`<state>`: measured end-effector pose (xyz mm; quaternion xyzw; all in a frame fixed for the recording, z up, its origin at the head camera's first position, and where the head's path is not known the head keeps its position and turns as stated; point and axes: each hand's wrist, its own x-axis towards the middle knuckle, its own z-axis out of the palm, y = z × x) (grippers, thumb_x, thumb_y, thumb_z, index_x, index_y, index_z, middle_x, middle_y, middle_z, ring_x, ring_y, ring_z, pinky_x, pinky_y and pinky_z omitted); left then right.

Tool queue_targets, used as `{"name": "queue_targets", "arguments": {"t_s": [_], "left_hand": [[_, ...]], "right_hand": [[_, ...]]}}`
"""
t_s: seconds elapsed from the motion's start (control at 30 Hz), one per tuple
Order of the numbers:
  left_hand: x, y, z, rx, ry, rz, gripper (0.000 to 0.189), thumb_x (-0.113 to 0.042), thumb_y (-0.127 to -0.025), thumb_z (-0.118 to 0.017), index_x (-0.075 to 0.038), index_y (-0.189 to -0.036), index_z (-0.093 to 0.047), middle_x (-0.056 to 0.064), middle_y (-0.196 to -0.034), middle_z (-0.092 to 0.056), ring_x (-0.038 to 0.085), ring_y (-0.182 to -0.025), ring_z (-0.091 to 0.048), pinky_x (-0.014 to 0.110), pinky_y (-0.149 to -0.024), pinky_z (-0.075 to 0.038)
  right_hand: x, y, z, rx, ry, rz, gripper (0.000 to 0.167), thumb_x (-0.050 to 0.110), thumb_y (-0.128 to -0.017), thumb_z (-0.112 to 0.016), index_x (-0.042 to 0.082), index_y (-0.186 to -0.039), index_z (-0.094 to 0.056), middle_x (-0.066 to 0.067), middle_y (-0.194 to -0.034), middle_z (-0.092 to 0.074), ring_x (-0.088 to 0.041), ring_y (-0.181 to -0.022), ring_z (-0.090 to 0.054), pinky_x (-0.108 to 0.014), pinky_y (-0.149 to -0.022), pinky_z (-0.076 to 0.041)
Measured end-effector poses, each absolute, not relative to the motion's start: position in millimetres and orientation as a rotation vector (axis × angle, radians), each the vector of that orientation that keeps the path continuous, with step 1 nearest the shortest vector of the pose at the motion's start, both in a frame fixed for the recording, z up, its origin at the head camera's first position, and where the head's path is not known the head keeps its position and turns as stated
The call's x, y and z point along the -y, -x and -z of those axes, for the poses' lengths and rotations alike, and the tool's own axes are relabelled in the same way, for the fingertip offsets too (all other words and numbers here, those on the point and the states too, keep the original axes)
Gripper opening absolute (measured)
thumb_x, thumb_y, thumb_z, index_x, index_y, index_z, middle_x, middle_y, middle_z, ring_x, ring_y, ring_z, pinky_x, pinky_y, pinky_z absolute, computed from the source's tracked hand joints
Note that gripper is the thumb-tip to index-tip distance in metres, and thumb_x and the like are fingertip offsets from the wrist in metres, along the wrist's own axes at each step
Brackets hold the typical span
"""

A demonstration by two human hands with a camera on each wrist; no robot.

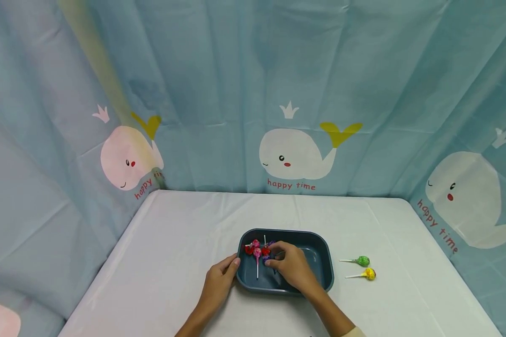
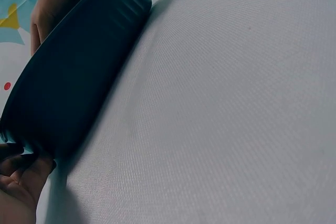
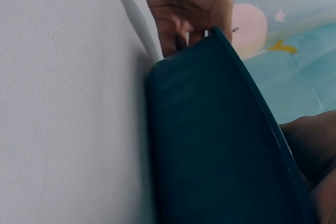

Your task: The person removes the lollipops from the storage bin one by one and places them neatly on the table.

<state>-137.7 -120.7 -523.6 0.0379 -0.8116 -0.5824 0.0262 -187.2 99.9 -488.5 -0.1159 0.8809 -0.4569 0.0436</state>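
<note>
A dark blue rectangular tray (image 1: 316,238) holds several wrapped lollipops at its left end. Among them are a pink lollipop (image 1: 257,252) with its stick pointing toward me and a red lollipop (image 1: 249,250). My left hand (image 1: 220,281) holds the tray's left end, the thumb at the rim; in the left wrist view its fingertips meet the outer wall. Reaching over the near side, my right hand (image 1: 293,267) is inside the tray. Its thumb and forefinger pinch at a purple lollipop (image 1: 266,258), partly hidden by the fingers.
On the white-covered table (image 1: 185,229), right of the tray, lie a green lollipop (image 1: 363,260) and a yellow lollipop (image 1: 369,274), sticks pointing left. A blue curtain (image 1: 219,93) printed with whales hangs behind the table and along both sides.
</note>
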Motion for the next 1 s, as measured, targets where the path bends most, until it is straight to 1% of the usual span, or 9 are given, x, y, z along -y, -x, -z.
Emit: {"name": "queue_targets", "arguments": {"t_s": [0.17,0.3,0.43,0.63,0.73,0.83,0.93,1.0], "left_hand": [[120.7,137.5,523.4,2.504,-0.128,1.823,0.049,-0.034,-0.111,-0.058,0.003,-0.143,-0.064,0.018,-0.141,-0.068,0.027,-0.133,-0.063,0.038,-0.104,-0.057],[120.5,137.4,523.1,2.504,-0.13,1.826,0.05,-0.035,-0.111,-0.058,0.003,-0.143,-0.063,0.018,-0.141,-0.068,0.028,-0.133,-0.063,0.037,-0.104,-0.057],[120.4,137.2,523.4,2.51,-0.129,1.819,0.05,-0.035,-0.111,-0.058,0.004,-0.143,-0.063,0.018,-0.142,-0.067,0.028,-0.134,-0.063,0.037,-0.104,-0.057],[120.6,137.0,523.2,2.502,-0.133,1.834,0.051,-0.035,-0.111,-0.058,0.004,-0.144,-0.063,0.018,-0.141,-0.068,0.026,-0.131,-0.064,0.034,-0.101,-0.059],[120.3,137.3,523.3,2.501,-0.138,1.836,0.051,-0.035,-0.111,-0.059,0.003,-0.143,-0.063,0.018,-0.141,-0.068,0.026,-0.13,-0.065,0.033,-0.1,-0.06],[120.3,137.2,522.9,2.503,-0.136,1.831,0.05,-0.035,-0.111,-0.059,0.004,-0.143,-0.063,0.019,-0.14,-0.068,0.026,-0.128,-0.066,0.033,-0.098,-0.06],[120.1,137.3,522.4,2.506,-0.136,1.817,0.05,-0.034,-0.111,-0.059,0.004,-0.142,-0.064,0.019,-0.14,-0.068,0.026,-0.128,-0.066,0.034,-0.099,-0.06],[119.6,137.4,522.0,2.499,-0.14,1.826,0.049,-0.033,-0.111,-0.059,0.004,-0.143,-0.064,0.018,-0.141,-0.068,0.026,-0.13,-0.065,0.035,-0.101,-0.059]], "right_hand": [[-96.8,188.6,490.5,-2.685,0.372,1.377,0.033,0.01,-0.089,-0.086,0.003,-0.119,-0.076,-0.012,-0.112,-0.077,-0.021,-0.093,-0.07,-0.041,-0.082,-0.065],[-94.5,189.7,492.2,-2.676,0.392,1.37,0.029,0.008,-0.089,-0.086,0.001,-0.117,-0.076,-0.013,-0.112,-0.077,-0.021,-0.091,-0.07,-0.04,-0.083,-0.066],[-92.8,191.6,493.6,-2.67,0.4,1.353,0.026,0.006,-0.089,-0.085,0.001,-0.113,-0.077,-0.012,-0.11,-0.077,-0.019,-0.089,-0.068,-0.038,-0.083,-0.066],[-91.3,195.2,495.0,-2.687,0.444,1.313,0.02,0.003,-0.088,-0.086,0.002,-0.105,-0.077,-0.009,-0.102,-0.076,-0.016,-0.084,-0.066,-0.036,-0.078,-0.065],[-90.8,195.9,495.6,-2.693,0.455,1.295,0.018,0.002,-0.087,-0.086,0.003,-0.102,-0.076,-0.007,-0.097,-0.075,-0.015,-0.081,-0.064,-0.032,-0.074,-0.062],[-90.6,195.8,496.8,-2.702,0.457,1.28,0.018,0.0,-0.086,-0.086,0.005,-0.098,-0.073,-0.004,-0.093,-0.072,-0.015,-0.08,-0.061,-0.029,-0.073,-0.059],[-90.5,196.1,497.9,-2.714,0.472,1.266,0.019,-0.002,-0.085,-0.086,0.007,-0.095,-0.072,-0.003,-0.091,-0.071,-0.015,-0.081,-0.06,-0.031,-0.075,-0.057],[-90.9,195.8,498.2,-2.719,0.478,1.255,0.019,-0.002,-0.085,-0.085,0.007,-0.096,-0.072,-0.003,-0.092,-0.071,-0.016,-0.083,-0.061,-0.035,-0.079,-0.06]]}}
